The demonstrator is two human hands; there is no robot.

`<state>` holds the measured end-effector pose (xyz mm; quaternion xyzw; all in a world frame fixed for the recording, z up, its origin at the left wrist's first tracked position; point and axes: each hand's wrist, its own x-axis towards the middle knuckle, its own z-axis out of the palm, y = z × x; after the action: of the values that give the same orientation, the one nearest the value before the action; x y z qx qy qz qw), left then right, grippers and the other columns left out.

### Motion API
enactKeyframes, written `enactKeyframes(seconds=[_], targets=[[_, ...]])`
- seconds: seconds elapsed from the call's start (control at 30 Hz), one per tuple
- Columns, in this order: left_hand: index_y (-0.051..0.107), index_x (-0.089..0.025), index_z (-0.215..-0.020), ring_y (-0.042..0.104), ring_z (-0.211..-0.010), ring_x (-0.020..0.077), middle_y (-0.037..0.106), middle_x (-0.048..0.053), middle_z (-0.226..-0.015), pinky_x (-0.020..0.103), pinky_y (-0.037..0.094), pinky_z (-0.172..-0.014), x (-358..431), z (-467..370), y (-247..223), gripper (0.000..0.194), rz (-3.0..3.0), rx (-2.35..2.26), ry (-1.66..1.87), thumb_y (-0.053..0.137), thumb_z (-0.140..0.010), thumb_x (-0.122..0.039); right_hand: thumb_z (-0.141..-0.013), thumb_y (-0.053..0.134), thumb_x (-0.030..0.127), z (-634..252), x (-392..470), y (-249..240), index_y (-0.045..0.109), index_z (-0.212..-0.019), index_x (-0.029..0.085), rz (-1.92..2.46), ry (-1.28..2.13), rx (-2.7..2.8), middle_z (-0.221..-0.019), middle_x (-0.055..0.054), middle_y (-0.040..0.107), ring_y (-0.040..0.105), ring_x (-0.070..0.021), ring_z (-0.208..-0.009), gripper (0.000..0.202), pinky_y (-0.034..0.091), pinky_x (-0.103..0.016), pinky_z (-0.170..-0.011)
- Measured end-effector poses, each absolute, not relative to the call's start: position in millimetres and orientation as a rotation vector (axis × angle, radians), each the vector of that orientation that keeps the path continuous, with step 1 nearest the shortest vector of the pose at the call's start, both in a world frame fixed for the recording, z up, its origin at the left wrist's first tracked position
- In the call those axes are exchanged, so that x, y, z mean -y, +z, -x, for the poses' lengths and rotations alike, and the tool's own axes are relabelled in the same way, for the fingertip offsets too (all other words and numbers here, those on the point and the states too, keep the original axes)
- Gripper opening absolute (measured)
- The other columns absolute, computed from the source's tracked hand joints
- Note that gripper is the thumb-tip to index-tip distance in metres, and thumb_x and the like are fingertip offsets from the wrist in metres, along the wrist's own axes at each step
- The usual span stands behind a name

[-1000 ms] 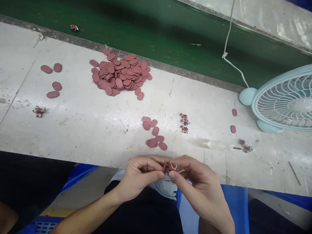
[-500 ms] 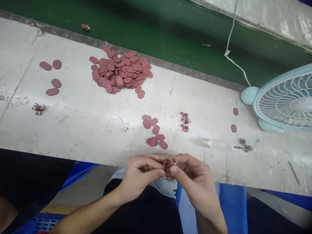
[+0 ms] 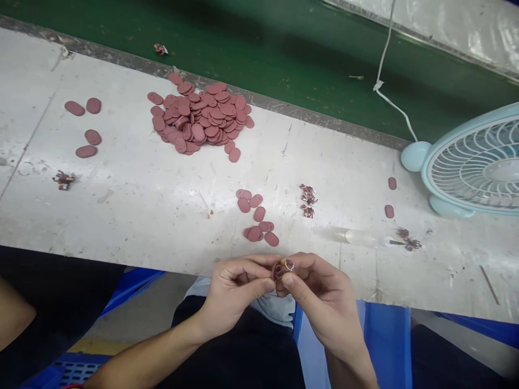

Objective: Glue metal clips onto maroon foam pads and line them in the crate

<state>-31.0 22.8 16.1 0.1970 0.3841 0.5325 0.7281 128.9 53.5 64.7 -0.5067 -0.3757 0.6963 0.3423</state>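
Note:
At the table's near edge my left hand (image 3: 231, 292) pinches a reddish-brown oval disc (image 3: 276, 271) between thumb and fingers. My right hand (image 3: 326, 297) is closed on a small brown figurine (image 3: 289, 265) with white and yellowish details. Disc and figurine touch between my fingertips; the fingers hide exactly how they meet. Just beyond my hands lies a loose group of oval discs (image 3: 259, 214). Several similar figurines (image 3: 308, 200) stand in a short row to the right of that group.
A big heap of discs (image 3: 203, 116) lies near the green conveyor belt (image 3: 259, 54), which carries one figurine (image 3: 161, 49). To the right are a pale blue fan (image 3: 478, 162), a clear tube-like bottle (image 3: 360, 238) and more figurines (image 3: 408, 241). Another person's arm (image 3: 14, 313) is at left.
On the green belt, the figurine and a small scrap have shifted to the right. My hands keep almost the same place and grip, with only a slight movement of the fingers.

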Motion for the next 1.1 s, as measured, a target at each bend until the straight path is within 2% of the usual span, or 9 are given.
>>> enactKeyframes(seconds=[0.17,0.3,0.4,0.47,0.57,0.67,0.8,1.0,1.1], targets=[[0.081,-0.022,-0.084,0.077,-0.085,0.0209,0.078,0.008,-0.116,0.032,0.064,-0.074,-21.9,27.5,17.0,0.016,-0.412,-0.816,1.212,0.074,-0.083,-0.007,-0.091,0.071,0.023,-126.3,-50.6,62.6,0.072,-0.098,0.024,1.289,1.775,0.969,-0.088,-0.001,0.075,0.071,-0.0119,-0.076,0.007,0.06,-0.023,-0.071],[0.081,-0.023,-0.084,0.077,-0.083,0.0194,0.078,0.007,-0.116,0.031,0.065,-0.073,-22.3,25.8,17.6,0.016,-0.43,-0.85,1.232,0.075,-0.082,-0.008,-0.091,0.071,0.023,-124.1,-50.2,62.0,0.072,-0.099,0.025,1.277,1.745,0.969,-0.087,0.0,0.074,0.069,-0.0107,-0.075,0.008,0.06,-0.023,-0.071],[0.08,-0.023,-0.083,0.077,-0.087,0.0203,0.079,0.006,-0.115,0.032,0.065,-0.078,-21.9,25.0,19.0,0.015,-0.481,-0.911,1.239,0.076,-0.081,-0.009,-0.091,0.071,0.024,-125.6,-49.1,59.1,0.072,-0.099,0.025,1.281,1.759,0.956,-0.085,0.0,0.072,0.068,-0.0106,-0.072,0.009,0.06,-0.023,-0.069],[0.08,-0.023,-0.085,0.076,-0.098,0.0245,0.078,0.007,-0.117,0.035,0.064,-0.085,-21.3,28.0,20.1,0.013,-0.567,-0.961,1.226,0.078,-0.08,-0.011,-0.09,0.071,0.025,-132.0,-45.8,54.7,0.072,-0.101,0.025,1.26,1.783,0.921,-0.085,0.0,0.071,0.067,-0.0121,-0.071,0.011,0.06,-0.024,-0.066],[0.08,-0.024,-0.095,0.072,-0.112,0.0291,0.076,0.01,-0.121,0.041,0.062,-0.094,-23.9,42.5,18.9,0.02,-0.867,-1.089,1.197,0.08,-0.078,-0.012,-0.09,0.07,0.028,-153.4,-35.8,45.1,0.072,-0.104,0.027,1.226,1.749,0.819,-0.086,-0.001,0.069,0.067,-0.0147,-0.07,0.013,0.06,-0.026,-0.06],[0.076,-0.026,-0.109,0.069,-0.115,0.0268,0.075,0.009,-0.123,0.043,0.058,-0.101,-37.6,66.1,12.9,0.032,-1.389,-1.316,1.136,0.077,-0.08,-0.011,-0.089,0.071,0.031,-186.1,-21.2,34.1,0.073,-0.102,0.028,1.277,1.625,0.732,-0.087,-0.002,0.066,0.065,-0.0148,-0.066,0.013,0.058,-0.026,-0.054],[0.066,-0.025,-0.128,0.063,-0.124,0.0279,0.068,0.01,-0.135,0.048,0.055,-0.105,-69.1,90.9,4.7,0.042,-2.138,-1.28,0.803,0.067,-0.088,-0.015,-0.084,0.076,0.032,-230.8,1.9,19.4,0.077,-0.097,0.029,1.435,1.506,0.667,-0.084,-0.004,0.066,0.064,-0.0156,-0.063,0.013,0.057,-0.027,-0.052],[0.068,-0.026,-0.125,0.068,-0.118,0.0286,0.071,0.007,-0.131,0.045,0.056,-0.103,-98.8,104.0,2.3,0.036,-2.659,-0.987,0.511,0.063,-0.09,-0.016,-0.079,0.081,0.032,-279.0,47.9,10.3,0.077,-0.095,0.027,1.659,1.34,0.64,-0.086,-0.004,0.07,0.068,-0.0182,-0.069,0.018,0.061,-0.03,-0.06],[0.068,-0.028,-0.125,0.07,-0.113,0.0291,0.074,0.003,-0.126,0.046,0.057,-0.1,-105.3,107.5,2.1,0.038,-2.658,-0.965,0.505,0.068,-0.088,-0.019,-0.085,0.075,0.035,-291.9,71.6,8.0,0.074,-0.098,0.023,1.815,1.285,0.67,-0.088,-0.006,0.071,0.071,-0.0223,-0.079,0.017,0.061,-0.036,-0.07]])
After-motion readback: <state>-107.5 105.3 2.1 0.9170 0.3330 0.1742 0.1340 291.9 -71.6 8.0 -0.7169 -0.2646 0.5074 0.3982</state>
